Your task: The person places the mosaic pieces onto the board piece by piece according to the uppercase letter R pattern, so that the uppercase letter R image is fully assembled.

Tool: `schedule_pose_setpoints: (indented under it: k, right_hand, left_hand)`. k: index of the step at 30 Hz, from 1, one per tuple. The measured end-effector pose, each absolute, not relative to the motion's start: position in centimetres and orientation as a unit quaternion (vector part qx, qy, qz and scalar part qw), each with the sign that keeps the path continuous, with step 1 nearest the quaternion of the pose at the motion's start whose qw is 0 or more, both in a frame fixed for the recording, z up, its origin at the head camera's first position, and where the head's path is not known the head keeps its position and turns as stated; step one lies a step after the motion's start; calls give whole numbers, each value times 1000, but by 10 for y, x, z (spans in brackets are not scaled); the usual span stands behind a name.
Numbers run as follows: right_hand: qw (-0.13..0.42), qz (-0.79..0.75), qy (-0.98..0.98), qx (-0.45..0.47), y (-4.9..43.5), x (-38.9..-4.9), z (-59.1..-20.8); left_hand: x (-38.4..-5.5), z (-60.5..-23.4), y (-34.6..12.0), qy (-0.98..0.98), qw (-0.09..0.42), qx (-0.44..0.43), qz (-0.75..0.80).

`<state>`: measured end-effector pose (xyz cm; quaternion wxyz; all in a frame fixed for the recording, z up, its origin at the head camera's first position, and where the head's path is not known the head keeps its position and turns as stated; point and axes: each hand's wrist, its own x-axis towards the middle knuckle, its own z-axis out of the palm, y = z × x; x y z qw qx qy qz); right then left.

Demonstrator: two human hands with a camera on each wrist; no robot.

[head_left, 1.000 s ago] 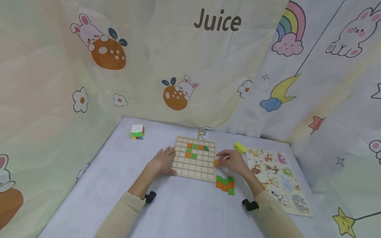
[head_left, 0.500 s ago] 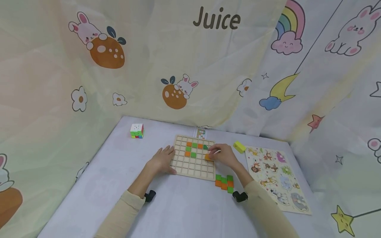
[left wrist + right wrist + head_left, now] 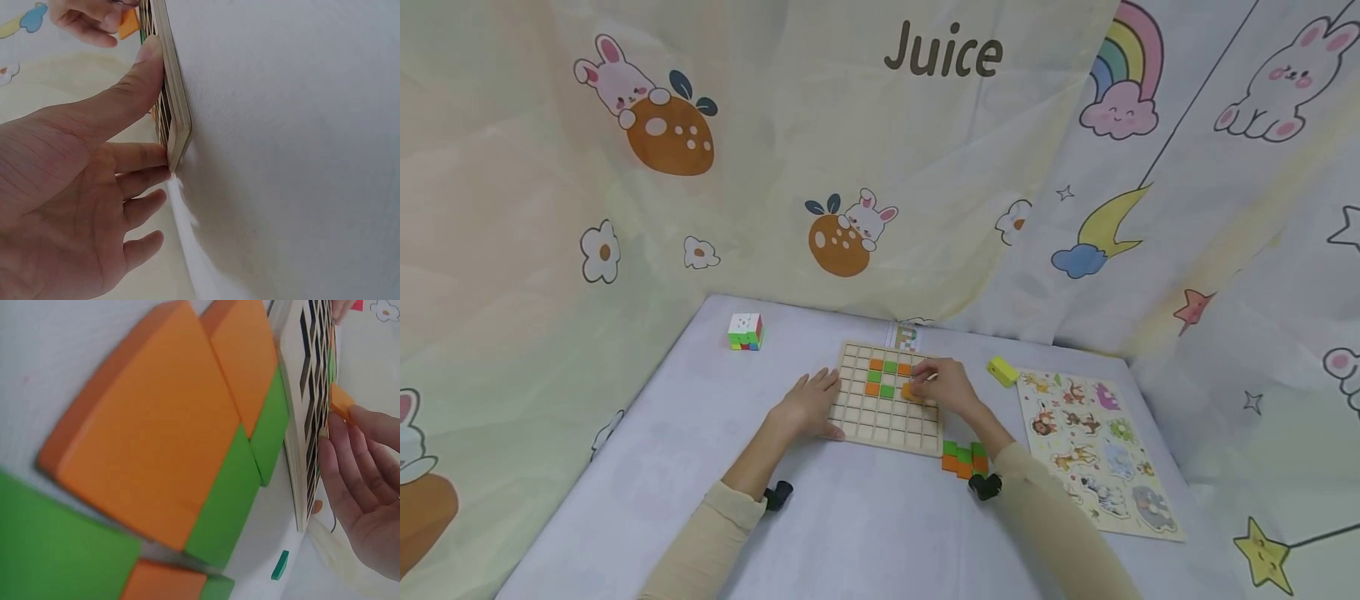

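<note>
A wooden grid board (image 3: pixel 887 427) lies on the table with several orange and green square tiles (image 3: pixel 880 377) set in its upper cells. My left hand (image 3: pixel 808 404) rests at its left side, fingers spread. In the left wrist view the thumb (image 3: pixel 134 90) lies along the near edge and two fingertips touch the corner. My right hand (image 3: pixel 946 385) pinches an orange tile (image 3: pixel 908 392) between thumb and fingers, over the right half of the board. That tile (image 3: pixel 340 401) appears tilted in the right wrist view. The hand hides the upper right cells.
Loose orange and green tiles (image 3: pixel 962 460) lie against the board's lower right corner, close to the right wrist. Right of them is an animal picture board (image 3: pixel 1097 450), with a yellow block (image 3: pixel 1002 372) behind. A puzzle cube (image 3: pixel 746 332) and a small pattern card (image 3: pixel 906 337) stand farther back.
The right hand has moved left with the orange tile, from beside the board's right edge to over its cells. The left hand has stayed in place.
</note>
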<state>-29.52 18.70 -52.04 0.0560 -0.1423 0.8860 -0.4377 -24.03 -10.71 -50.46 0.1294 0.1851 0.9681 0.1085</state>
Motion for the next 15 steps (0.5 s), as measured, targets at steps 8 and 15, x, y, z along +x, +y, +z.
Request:
schedule_pose_setpoints:
  k: [8,15]
  right_hand:
    - [60,-414,897,-147,176,-295,-520]
    - [51,-392,908,-141,173,-299,-528]
  left_hand:
    - [-241,-507,-105,968,132,185,107]
    - [-242,-507,-106,969,125,185,106]
